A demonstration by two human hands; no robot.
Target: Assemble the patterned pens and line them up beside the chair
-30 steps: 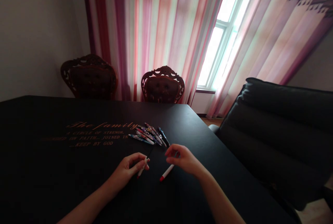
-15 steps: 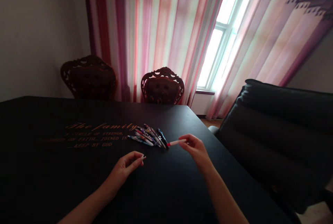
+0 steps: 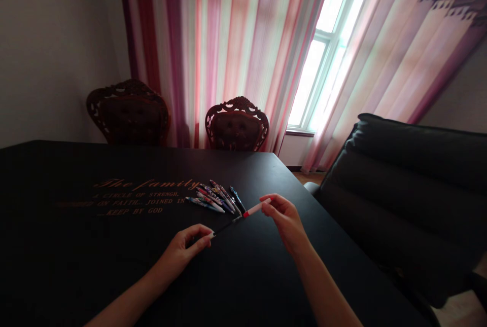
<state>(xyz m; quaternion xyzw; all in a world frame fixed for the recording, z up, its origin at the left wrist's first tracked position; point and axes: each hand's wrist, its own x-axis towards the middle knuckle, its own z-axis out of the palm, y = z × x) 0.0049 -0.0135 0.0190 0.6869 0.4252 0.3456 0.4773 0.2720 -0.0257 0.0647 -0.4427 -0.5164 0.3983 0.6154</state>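
Observation:
My left hand [image 3: 191, 242] is closed, thumb and fingers pinching a small white piece at the near end of a thin, dark pen refill [image 3: 227, 225]. The refill slants up to the right, its pale far end at the red end of a white pen barrel [image 3: 255, 208]. Whether that end sits inside the barrel or just meets it, I cannot tell. My right hand [image 3: 283, 220] grips the barrel between thumb and fingertips, red end toward the left. Just beyond both hands, several patterned pens [image 3: 215, 198] lie in a loose pile on the black table [image 3: 236, 286].
Gold lettering [image 3: 140, 197] marks the tabletop left of the pens. Two carved wooden chairs [image 3: 238, 129] stand behind the far edge, before a striped curtain [image 3: 228, 38]. A black leather armchair [image 3: 411, 200] is close by the table's right side.
The dark refill now shows stretched between my hands. The barrel has tilted, its red end lower, and my left hand has shifted slightly down. The pile of pens stays put.

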